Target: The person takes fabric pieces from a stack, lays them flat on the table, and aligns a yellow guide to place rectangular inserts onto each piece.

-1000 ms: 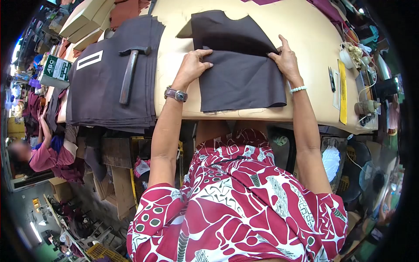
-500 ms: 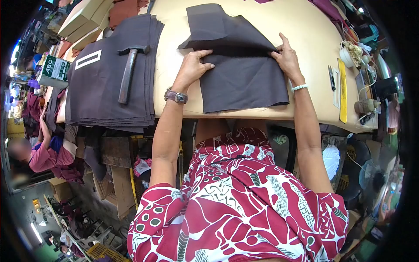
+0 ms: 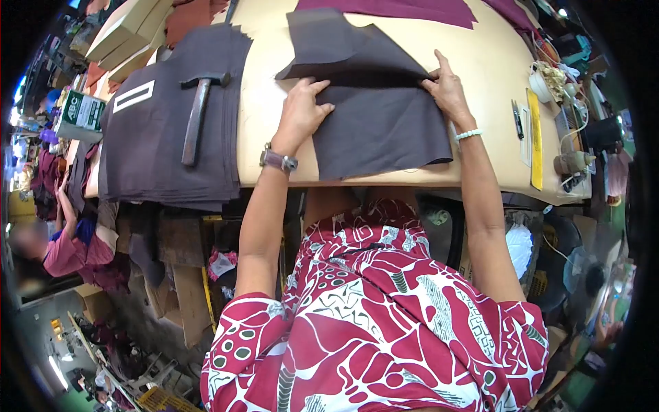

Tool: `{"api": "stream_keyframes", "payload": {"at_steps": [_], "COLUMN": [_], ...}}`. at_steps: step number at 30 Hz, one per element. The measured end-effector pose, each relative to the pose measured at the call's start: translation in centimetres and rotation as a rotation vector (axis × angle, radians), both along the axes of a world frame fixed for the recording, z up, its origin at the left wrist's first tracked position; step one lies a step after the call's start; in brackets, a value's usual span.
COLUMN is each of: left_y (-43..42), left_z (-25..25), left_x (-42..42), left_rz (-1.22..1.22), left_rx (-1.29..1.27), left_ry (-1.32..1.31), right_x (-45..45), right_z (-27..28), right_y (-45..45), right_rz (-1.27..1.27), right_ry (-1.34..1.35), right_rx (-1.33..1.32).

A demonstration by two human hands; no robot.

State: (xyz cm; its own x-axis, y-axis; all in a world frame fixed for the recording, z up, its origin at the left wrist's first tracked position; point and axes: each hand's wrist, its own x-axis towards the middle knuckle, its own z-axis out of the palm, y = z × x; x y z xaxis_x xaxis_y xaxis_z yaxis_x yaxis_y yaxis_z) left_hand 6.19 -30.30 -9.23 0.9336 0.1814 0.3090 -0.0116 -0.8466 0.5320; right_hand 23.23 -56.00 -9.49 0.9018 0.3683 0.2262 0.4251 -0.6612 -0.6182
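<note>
My left hand [image 3: 302, 113] was at the left edge of the dark cloth piece [image 3: 381, 130], its thumb and forefinger spread with a gap showing between their tips. The other fingers were bent out of sight beneath my hand, so I cannot tell whether they had hold of the edge. My right hand [image 3: 449, 96] was at the opposite edge, forefinger raised away, thumb and another fingertip close together where the fold met the side. Whether those two pinched the cloth I cannot tell; the contact was too small to make out.

The piece lay before me on the pale table [image 3: 491, 151], its far part bent up into a fold between my hands. The shadow there hid what lay inside.

To my left, a hammer [image 3: 195, 123] rested on a stack of dark cloth [image 3: 144, 154], covering part of the top sheet; beside it lay a white rectangular frame [image 3: 134, 96]. A purple cloth [image 3: 415, 7] at the far side was cut off by the upper border of view. On the right, a yellow strip [image 3: 535, 141] lay near a slim dark tool [image 3: 517, 120] that I could not identify. Another person [image 3: 79, 250] at far left was partly blurred.
</note>
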Motion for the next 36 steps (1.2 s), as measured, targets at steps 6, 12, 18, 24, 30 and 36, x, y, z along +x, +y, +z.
{"api": "stream_keyframes", "payload": {"at_steps": [6, 12, 18, 24, 30, 36], "left_y": [-10.0, -18.4, -18.4, -18.2, -18.2, -18.2], "left_z": [3.4, -1.5, -1.9, -1.7, -1.4, -1.1], "left_x": [0.7, 2.8, 1.6, 1.6, 1.5, 1.4], "left_rz": [0.018, -0.208, -0.259, -0.276, -0.269, -0.268], "left_rx": [0.355, 0.113, 0.165, 0.186, 0.167, 0.189], "left_ry": [-0.123, -0.212, -0.009, 0.034, 0.009, 0.048], "right_x": [-0.5, -0.9, -1.4, -7.0, -6.6, 1.1], "right_z": [0.5, 0.5, 0.5, 1.8, 1.2, 1.0], "right_y": [0.0, 0.1, -0.7, -8.0, -9.4, -4.4], "right_rz": [-0.02, -0.039, 0.03, 0.332, 0.455, 0.489], "right_ry": [0.004, 0.016, -0.075, -0.156, -0.135, -0.097], "right_rx": [-0.094, -0.077, 0.12, -0.007, -0.257, -0.253]}}
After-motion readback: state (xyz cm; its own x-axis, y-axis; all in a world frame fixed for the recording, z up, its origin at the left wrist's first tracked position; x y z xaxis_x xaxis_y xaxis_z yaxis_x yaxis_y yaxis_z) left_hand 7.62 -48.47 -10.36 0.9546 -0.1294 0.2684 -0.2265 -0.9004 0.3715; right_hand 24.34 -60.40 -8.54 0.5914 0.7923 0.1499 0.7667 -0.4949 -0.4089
